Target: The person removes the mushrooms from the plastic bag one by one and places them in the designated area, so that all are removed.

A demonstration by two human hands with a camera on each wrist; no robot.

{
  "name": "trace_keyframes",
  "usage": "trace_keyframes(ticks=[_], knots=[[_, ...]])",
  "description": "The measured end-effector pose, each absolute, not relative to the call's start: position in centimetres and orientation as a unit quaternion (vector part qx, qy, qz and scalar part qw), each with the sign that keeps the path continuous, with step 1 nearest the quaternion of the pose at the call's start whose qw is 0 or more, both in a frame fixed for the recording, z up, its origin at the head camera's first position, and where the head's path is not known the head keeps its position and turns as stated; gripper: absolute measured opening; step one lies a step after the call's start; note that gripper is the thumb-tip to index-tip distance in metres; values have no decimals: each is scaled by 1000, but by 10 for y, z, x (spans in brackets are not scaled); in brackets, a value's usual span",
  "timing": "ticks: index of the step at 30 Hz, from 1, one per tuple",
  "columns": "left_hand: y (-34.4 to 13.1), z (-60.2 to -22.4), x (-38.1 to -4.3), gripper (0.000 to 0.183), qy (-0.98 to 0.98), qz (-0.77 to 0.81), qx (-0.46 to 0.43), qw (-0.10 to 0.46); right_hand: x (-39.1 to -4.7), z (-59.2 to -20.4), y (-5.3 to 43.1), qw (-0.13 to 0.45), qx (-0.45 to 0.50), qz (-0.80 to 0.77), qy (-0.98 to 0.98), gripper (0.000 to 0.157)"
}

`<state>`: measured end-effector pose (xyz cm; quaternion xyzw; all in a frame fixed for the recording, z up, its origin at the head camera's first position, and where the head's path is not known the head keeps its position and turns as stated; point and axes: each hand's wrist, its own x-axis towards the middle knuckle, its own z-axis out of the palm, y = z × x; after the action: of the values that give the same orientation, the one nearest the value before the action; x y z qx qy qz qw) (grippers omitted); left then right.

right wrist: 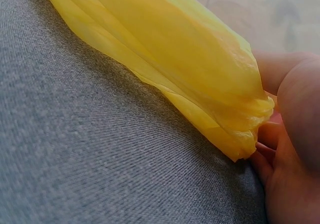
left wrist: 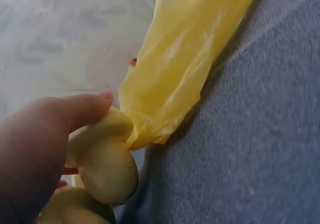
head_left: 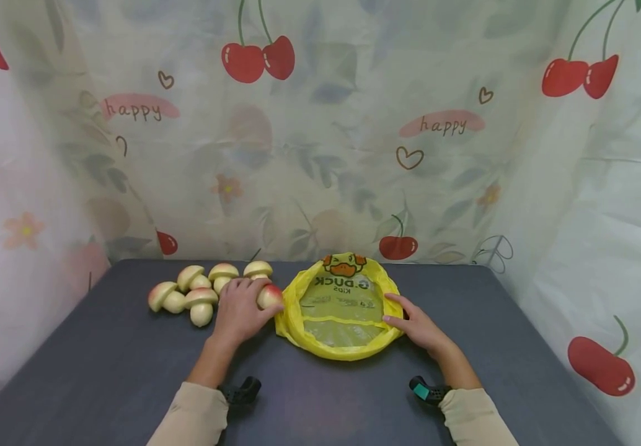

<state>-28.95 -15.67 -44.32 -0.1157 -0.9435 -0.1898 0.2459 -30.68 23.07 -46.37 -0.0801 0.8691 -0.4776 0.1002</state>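
A yellow plastic bag (head_left: pixel 338 353) with a duck print stands with its round mouth open upward at the middle of the table. Just left of its rim, my left hand (head_left: pixel 235 313) grips a toy mushroom (head_left: pixel 269 296) with a red-tinged cap. In the left wrist view the thumb lies along the cap of that mushroom (left wrist: pixel 107 169), close against the yellow bag (left wrist: pixel 175 68). My right hand (head_left: pixel 423 325) holds the bag's right edge, thumb and fingers at the rim. From the right wrist, the bag's side (right wrist: pixel 165 68) shows creased where the fingers meet it.
Several more mushrooms (head_left: pixel 201 306) lie grouped on the left, some partly behind my left hand. The dark table (head_left: pixel 320 402) reaches back to a printed curtain (head_left: pixel 320 155) that also hangs along both sides.
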Motion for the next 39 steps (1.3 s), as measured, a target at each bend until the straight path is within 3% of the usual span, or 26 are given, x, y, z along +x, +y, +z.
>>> trace_keyframes(ticks=[23,39], knots=[[-165,-450,-294,62,-945,-193,-85,250,-306,-463,230,99,-86,-475,870,66],[-163,-453,-296,47,-942,-188,-81,266,-306,-462,231,99,-92,-464,875,66]])
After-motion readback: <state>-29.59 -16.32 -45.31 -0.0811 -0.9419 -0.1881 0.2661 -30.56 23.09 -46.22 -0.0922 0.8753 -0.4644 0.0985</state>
